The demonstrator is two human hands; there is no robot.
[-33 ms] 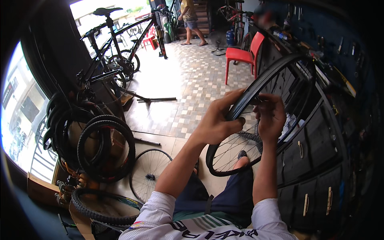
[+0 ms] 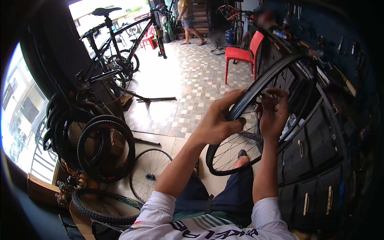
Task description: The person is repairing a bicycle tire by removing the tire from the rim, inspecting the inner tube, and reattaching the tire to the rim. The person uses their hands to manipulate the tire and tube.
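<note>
A black-rimmed bicycle wheel [image 2: 260, 84] with thin spokes is held up tilted in front of me, its lower edge above my knees. My left hand [image 2: 221, 119] is closed round the near left side of the rim, thumb pressed on the outer face. On the inner side, among the spokes, my right hand [image 2: 274, 114] is raised with its fingers curled together close to the rim. Whatever its fingertips may pinch is too small and dark to make out.
Bicycle tyres [image 2: 83, 154] lean at the left, beside a spoked wheel [image 2: 132, 176] on the floor. A black bicycle [image 2: 116, 42] hangs on a stand. A red chair [image 2: 240, 54] stands ahead; black drawers [image 2: 310, 160] line the right. A person [image 2: 187, 20] walks in the background.
My right hand has shifted slightly right, away from the rim, and its fingers have curled differently. The left hand and the wheel stay almost still.
</note>
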